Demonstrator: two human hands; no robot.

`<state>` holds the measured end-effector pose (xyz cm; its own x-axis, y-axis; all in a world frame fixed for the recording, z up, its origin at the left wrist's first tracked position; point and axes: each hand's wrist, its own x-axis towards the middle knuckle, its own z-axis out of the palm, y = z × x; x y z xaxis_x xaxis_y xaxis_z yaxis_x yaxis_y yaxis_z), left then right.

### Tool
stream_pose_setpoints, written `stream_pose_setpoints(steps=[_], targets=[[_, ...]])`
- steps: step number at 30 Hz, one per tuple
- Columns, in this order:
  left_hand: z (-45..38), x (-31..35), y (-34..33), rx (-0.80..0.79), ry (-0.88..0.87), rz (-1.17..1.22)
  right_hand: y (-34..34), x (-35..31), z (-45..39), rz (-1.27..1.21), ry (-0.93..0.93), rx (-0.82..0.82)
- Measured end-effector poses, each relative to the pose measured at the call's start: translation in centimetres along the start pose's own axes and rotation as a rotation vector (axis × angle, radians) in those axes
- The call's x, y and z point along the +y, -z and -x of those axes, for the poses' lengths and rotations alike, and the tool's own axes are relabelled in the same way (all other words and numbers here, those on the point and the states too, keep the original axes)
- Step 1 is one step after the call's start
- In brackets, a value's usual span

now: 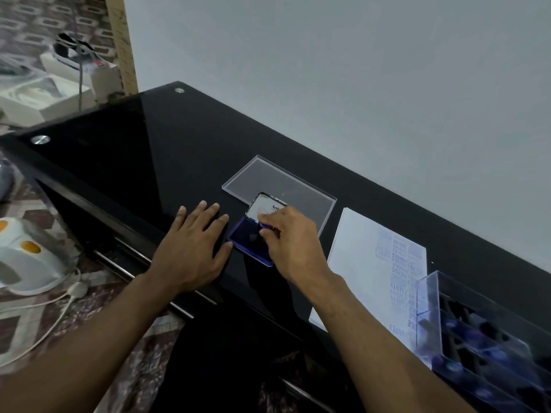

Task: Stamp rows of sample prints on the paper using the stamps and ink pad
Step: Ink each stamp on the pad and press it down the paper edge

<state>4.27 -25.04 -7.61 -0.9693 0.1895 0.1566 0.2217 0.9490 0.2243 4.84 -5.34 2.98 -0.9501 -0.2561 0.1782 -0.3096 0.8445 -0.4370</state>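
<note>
Ink pad (249, 239) sits open on the black glass desk (125, 150), close to its near edge, lid (265, 208) propped up at the back. Right hand (293, 245) pinches a small purple stamp (266, 226) and holds it over the blue pad surface; contact hidden by the fingers. Left hand (193, 248) lies flat on the glass, fingers spread, thumb tip touching the pad's left edge. Clear plastic lid (280, 186) lies behind the pad, towards the wall edge. Paper (357, 248) lies just right of the right hand, with rows of blue SAMPLE prints along its right side. Clear stamp box (477, 338) at the desk's right end, overlapping the paper's right edge.
</note>
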Motion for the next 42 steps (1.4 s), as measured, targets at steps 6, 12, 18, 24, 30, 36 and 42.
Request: stream_pose_setpoints(steps=[6,12,18,24,30,36,42], targets=[[0.0,0.0,-0.3,0.023,-0.003,-0.013,-0.6,0.4,-0.7,0.064,0.035,0.009],[0.1,0.0,-0.4,0.038,-0.002,-0.012,-1.0,1.0,-0.8,0.030,0.007,0.037],[0.1,0.1,-0.5,0.047,0.003,-0.013,-1.1,0.7,-1.1,0.034,0.018,0.022],[0.1,0.1,-0.3,0.043,0.005,-0.009,-0.8,0.7,-1.2,0.044,-0.010,-0.012],[0.0,0.1,-0.4,0.043,0.006,-0.003,-0.7,0.7,-1.2,0.033,-0.023,-0.014],[0.0,0.1,-0.4,0.039,0.007,-0.014,-0.7,0.5,-1.3,0.076,-0.018,-0.047],[0.0,0.1,-0.4,0.031,0.007,-0.015,-0.6,0.6,-1.5,0.057,-0.056,-0.063]])
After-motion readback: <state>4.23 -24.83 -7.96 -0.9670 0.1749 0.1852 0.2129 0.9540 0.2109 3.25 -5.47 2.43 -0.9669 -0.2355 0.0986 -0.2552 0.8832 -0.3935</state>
